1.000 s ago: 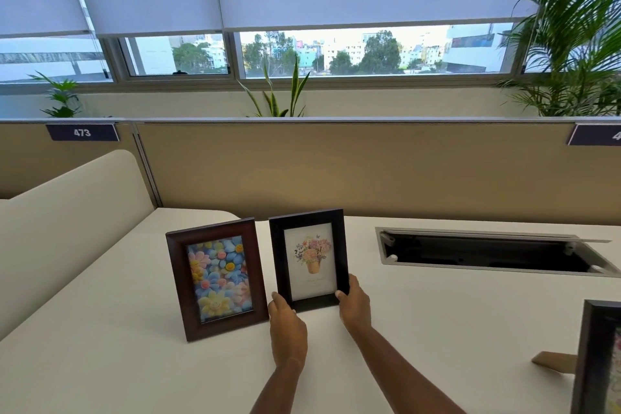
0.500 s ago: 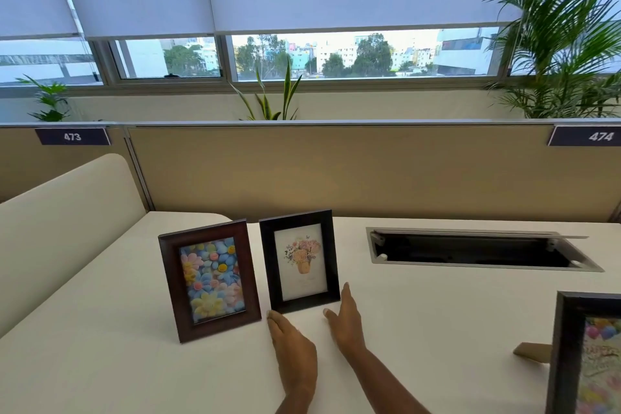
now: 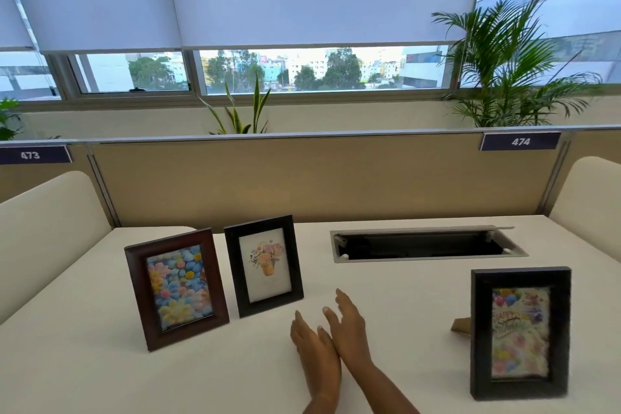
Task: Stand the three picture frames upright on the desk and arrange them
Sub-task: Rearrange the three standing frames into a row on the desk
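Three picture frames stand upright on the white desk (image 3: pixel 84 356). At the left is a brown frame (image 3: pixel 176 287) with colourful flowers. Close beside it on the right stands a black frame (image 3: pixel 263 264) with a flower-pot picture. A second black frame (image 3: pixel 520 333) with a birthday picture stands apart at the right front, its prop leg showing behind it. My left hand (image 3: pixel 316 351) and my right hand (image 3: pixel 347 329) lie side by side, flat and empty, just right of and in front of the middle frame, touching no frame.
An open cable tray slot (image 3: pixel 426 244) is set into the desk at the back right. A beige partition (image 3: pixel 302 178) with number tags closes off the far edge. Cream padded dividers (image 3: pixel 43 222) flank both sides. Plants stand behind the partition.
Both hands let go of the flower-pot frame and drew back to the right, fingers flat. The view swung right, bringing the birthday frame fully into sight.
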Demonstrator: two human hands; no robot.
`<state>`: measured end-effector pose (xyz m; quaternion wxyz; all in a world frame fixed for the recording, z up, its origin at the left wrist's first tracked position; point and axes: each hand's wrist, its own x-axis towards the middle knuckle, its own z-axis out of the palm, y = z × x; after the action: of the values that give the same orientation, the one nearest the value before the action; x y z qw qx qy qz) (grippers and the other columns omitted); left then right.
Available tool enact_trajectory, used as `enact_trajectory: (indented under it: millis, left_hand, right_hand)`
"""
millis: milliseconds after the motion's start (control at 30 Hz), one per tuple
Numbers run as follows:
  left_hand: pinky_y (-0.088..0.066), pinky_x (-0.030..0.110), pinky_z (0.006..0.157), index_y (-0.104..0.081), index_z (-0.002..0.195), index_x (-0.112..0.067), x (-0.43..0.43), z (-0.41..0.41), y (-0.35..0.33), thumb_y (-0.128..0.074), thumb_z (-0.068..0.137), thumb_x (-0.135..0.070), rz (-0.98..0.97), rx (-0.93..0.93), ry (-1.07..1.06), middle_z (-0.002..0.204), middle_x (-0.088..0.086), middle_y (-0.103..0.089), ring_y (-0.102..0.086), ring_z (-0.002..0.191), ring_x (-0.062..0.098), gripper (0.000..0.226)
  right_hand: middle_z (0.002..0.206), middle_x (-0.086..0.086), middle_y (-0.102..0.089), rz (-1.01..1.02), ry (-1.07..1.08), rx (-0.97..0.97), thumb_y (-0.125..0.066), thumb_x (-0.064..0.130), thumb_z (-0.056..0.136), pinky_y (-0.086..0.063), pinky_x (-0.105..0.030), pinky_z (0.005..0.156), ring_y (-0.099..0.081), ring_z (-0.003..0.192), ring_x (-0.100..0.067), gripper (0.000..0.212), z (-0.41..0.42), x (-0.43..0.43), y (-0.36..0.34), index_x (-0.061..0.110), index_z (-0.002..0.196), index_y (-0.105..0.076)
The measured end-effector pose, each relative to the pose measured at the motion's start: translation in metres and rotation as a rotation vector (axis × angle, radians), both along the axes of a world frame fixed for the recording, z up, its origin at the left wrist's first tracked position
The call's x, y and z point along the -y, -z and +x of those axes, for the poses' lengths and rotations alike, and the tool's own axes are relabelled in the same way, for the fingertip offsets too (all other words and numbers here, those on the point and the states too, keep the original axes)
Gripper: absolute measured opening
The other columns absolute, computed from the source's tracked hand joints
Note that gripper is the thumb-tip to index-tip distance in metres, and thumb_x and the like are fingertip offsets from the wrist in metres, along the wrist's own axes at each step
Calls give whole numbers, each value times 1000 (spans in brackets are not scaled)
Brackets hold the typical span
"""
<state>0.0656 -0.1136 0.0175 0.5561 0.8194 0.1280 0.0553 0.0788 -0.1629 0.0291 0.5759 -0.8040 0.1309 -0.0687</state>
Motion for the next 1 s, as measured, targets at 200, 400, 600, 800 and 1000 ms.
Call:
enact_trajectory:
  millis: [200, 400, 600, 800, 1000]
  left_hand:
    - [-37, 29, 106, -24, 142, -10, 53, -19, -46, -35, 99, -15, -50, 129, 180, 151, 9, -28, -38, 134, 22, 45]
    - [-35, 24, 108, -38, 135, -14, 99, -32, -75, -37, 99, -19, -51, 221, 413, 145, 3, -41, -40, 132, 15, 37]
    - [-40, 23, 104, -44, 131, -11, 129, -44, -68, -39, 98, -19, -11, 170, 534, 139, 6, -49, -47, 127, 16, 34]
    - [-44, 24, 96, -49, 127, -5, 141, -56, -43, -40, 98, -16, 99, -2, 645, 130, 11, -57, -54, 118, 20, 33]
    - [-46, 23, 90, -57, 119, -4, 147, -67, -20, -42, 96, -13, 167, -99, 670, 123, 12, -63, -59, 112, 22, 29]
  right_hand:
    - [143, -10, -45, -130, 123, 262, -47, 14, 94, -33, -29, 108, -41, 132, -22, 42, -12, 55, -63, 8, 135, -41]
    - [129, -17, -57, -382, 329, 550, -49, 8, 93, -35, -23, 99, -51, 122, -25, 34, -30, 126, -127, 0, 126, -51]
    - [122, -23, -60, -494, 642, 656, -43, 6, 95, -38, -25, 92, -56, 114, -32, 30, -55, 205, -141, -3, 122, -54]
    - [140, -24, -42, -274, 775, 364, -34, 16, 99, -37, -44, 104, -40, 129, -36, 39, -81, 247, -85, 2, 135, -39]
    - [138, -28, -44, -151, 708, 78, -36, 18, 99, -32, -49, 106, -39, 129, -41, 41, -108, 263, -13, -5, 133, -39]
